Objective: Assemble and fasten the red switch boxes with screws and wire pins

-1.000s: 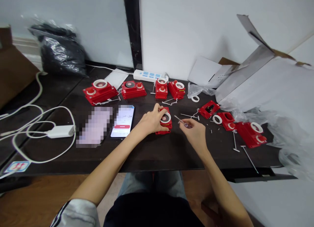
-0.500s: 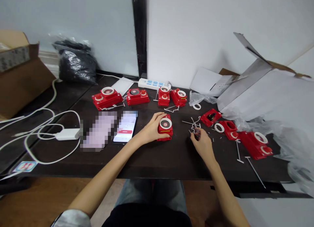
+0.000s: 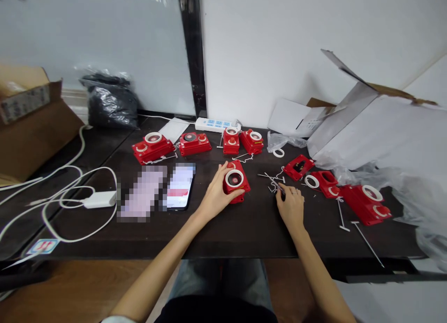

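My left hand [image 3: 218, 191] grips a red push-button enclosure [image 3: 236, 188] with a white ring around its round face, its fingers over the top edge. My right hand [image 3: 290, 205] sits on the dark tabletop, closed on a small dark-handled screwdriver [image 3: 281, 189], mostly hidden by the fingers. Thin white T-shaped pins [image 3: 271, 181] lie tangled just beyond its fingertips. A red open housing [image 3: 298, 167] with a dark recess lies further back on the right.
Several red enclosures [image 3: 152, 147] stand along the back and right of the table, with loose white rings [image 3: 312, 181]. A phone [image 3: 180, 186], a blurred item, a power strip [image 3: 214, 124], a charger [image 3: 100, 199] and cables share the tabletop. Plastic film and white sheets bank up on the right.
My right hand has come down from above the table to the tangled pins, with the screwdriver in it. The red enclosure under my left hand has turned slightly. The camera view has shifted.
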The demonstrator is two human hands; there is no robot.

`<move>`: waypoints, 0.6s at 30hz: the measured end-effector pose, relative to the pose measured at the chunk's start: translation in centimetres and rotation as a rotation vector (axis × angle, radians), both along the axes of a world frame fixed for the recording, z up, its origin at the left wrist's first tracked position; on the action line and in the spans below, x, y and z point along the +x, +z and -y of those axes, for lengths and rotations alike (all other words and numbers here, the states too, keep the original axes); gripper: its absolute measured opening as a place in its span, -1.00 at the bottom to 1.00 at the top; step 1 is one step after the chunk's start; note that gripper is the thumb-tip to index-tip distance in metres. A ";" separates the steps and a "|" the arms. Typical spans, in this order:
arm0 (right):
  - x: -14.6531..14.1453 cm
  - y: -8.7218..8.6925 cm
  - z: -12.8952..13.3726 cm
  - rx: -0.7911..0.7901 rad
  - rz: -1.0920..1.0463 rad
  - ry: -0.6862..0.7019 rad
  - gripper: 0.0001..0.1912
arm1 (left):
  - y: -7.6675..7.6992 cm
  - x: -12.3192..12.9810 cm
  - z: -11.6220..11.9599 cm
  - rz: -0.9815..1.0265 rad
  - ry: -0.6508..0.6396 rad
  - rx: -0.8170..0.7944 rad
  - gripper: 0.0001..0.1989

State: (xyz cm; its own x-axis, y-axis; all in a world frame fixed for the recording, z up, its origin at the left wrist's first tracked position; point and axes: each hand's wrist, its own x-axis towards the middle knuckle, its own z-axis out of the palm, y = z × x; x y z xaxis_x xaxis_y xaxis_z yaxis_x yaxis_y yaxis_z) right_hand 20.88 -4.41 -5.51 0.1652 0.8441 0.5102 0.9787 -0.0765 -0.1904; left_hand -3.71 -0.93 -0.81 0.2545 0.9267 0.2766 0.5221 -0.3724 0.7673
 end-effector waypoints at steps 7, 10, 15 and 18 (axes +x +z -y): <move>-0.2 0.2 0.3 0.102 -0.145 0.098 -0.67 | 2.3 -1.8 4.5 -0.003 -0.182 0.124 -0.46; -1.1 0.5 0.6 0.138 -0.268 0.242 -0.70 | 1.9 -3.9 6.6 -0.114 -0.305 0.029 -0.54; -2.6 0.8 0.7 0.032 -0.332 0.385 -0.72 | 0.7 -6.5 7.7 -0.199 -0.352 -0.117 -0.49; -2.8 0.7 0.6 0.000 -0.334 0.396 -0.74 | 0.4 -6.7 7.4 -0.180 -0.420 -0.160 -0.48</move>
State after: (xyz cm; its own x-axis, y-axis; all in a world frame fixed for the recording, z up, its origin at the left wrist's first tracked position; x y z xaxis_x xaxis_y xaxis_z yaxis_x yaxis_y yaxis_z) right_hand 18.10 -5.00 -4.83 -0.0132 0.8751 0.4838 0.8185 0.2873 -0.4975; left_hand -10.39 -8.36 -0.38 0.6464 0.7610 0.0563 0.4814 -0.4639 0.7437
